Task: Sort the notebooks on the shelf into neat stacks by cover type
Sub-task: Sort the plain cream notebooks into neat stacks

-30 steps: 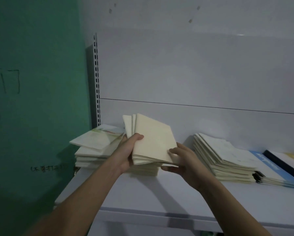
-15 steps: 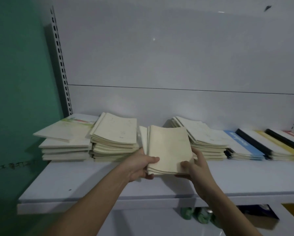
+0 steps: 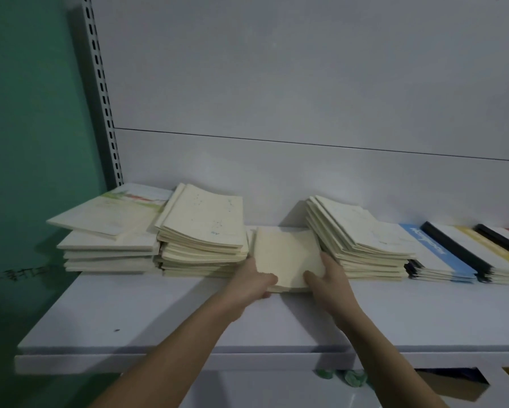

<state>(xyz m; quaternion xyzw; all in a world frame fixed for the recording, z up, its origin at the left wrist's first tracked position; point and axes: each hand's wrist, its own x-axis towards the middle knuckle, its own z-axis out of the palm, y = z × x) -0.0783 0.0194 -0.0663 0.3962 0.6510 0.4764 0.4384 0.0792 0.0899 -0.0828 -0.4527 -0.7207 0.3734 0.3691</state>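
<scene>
I have brought the small cream bundle of notebooks (image 3: pixel 287 256) down from mid-air; a second ago I held it up before the stacks, now it lies on the white shelf (image 3: pixel 159 313), in the gap between the tall cream stack (image 3: pixel 203 231) and the fanned stack (image 3: pixel 362 242). My left hand (image 3: pixel 251 279) and right hand (image 3: pixel 325 278) stay clamped on its near corners, thumbs on top.

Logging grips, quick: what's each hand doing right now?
Left hand: closed on the cream notebook bundle.
Right hand: closed on the same bundle.
</scene>
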